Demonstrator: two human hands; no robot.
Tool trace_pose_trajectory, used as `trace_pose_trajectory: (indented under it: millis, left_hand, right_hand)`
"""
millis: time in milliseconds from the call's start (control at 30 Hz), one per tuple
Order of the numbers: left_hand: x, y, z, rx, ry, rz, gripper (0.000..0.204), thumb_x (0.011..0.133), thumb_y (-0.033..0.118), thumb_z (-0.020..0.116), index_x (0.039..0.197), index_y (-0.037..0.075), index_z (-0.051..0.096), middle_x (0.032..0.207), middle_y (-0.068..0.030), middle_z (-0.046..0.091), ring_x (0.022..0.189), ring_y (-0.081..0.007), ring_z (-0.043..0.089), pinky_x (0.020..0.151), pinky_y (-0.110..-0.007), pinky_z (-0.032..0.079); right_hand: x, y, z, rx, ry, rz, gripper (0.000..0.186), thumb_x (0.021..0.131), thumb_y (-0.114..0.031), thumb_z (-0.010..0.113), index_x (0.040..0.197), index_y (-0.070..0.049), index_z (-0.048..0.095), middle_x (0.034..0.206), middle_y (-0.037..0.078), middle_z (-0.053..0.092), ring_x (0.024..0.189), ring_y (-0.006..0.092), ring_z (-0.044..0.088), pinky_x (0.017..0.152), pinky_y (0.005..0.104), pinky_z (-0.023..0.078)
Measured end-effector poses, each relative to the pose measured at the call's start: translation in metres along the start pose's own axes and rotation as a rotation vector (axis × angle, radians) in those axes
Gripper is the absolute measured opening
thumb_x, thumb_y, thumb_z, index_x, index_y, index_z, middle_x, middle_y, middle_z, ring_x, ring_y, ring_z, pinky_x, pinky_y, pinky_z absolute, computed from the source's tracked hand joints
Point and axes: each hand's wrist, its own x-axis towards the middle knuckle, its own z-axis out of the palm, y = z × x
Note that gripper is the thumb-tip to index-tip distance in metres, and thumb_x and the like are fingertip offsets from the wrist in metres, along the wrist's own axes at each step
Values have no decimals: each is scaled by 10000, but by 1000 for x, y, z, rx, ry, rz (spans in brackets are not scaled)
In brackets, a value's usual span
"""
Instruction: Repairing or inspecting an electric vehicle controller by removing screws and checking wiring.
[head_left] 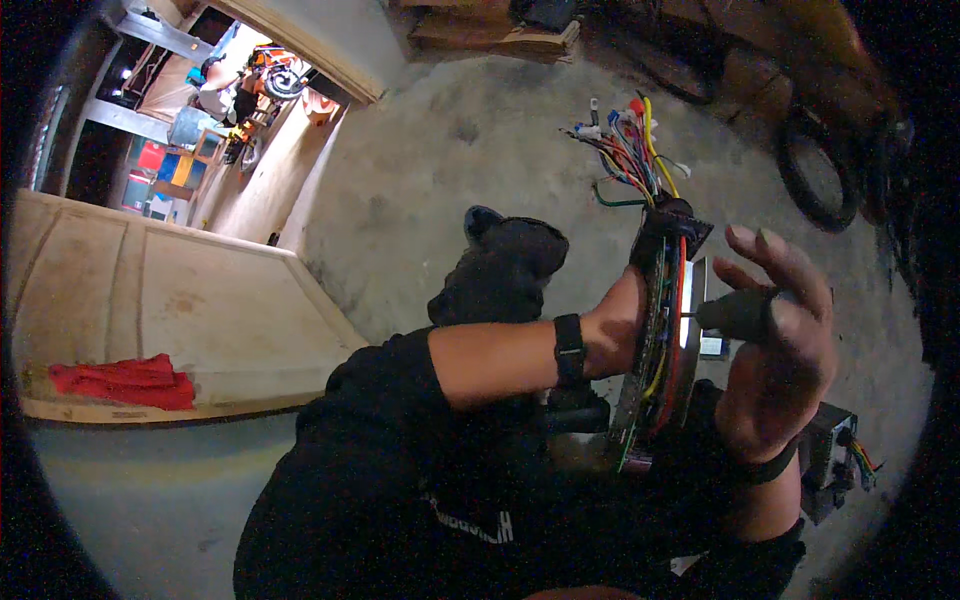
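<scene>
My left hand grips a long electronic controller board held upright on its edge, with red, yellow and green wires along it. A bundle of coloured wires with connectors fans out from its top end. My right hand is closed round a black screwdriver handle, fingers curled, with the shaft pointing at the board's right side. The tip's exact contact is too small to tell. Behind the board, a pale label partly shows.
A metal box with wires sits at lower right. Tyres lie at upper right, cardboard at the back. A red cloth rests on the wooden ledge at left. A doorway at upper left shows a motorcycle.
</scene>
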Motion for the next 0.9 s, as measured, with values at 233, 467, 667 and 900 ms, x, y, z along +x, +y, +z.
trace_pose_trajectory:
  millis: [233,467,667,900]
  left_hand:
    - [-10,13,14,-155,-136,-24,347,860,298,612,1113,80,521,1001,-47,601,921,-155,590,749,-301,506]
    - [-14,14,14,-100,-35,-107,265,908,272,543,1071,66,573,882,-11,617,751,-114,616,607,-270,525]
    - [-12,10,4,24,175,-246,437,882,587,427,763,189,565,652,9,566,530,-126,530,469,-292,429]
    - [-12,9,10,-168,229,-249,384,919,453,453,983,93,572,966,-124,644,830,-258,637,726,-391,533]
  right_hand:
    - [7,-3,4,921,534,785,417,915,-197,533,1322,-187,441,1314,249,426,1054,408,565,816,488,515]
    - [-6,-12,-4,874,414,798,456,841,-66,607,1264,-139,453,1215,239,489,963,377,607,742,449,548]
    - [-13,-12,7,473,406,562,521,773,39,671,1227,-107,461,1140,221,526,894,344,637,687,408,574]
    - [-12,-13,6,-213,146,183,616,753,14,710,1286,-65,409,1126,202,546,856,294,645,690,364,564]
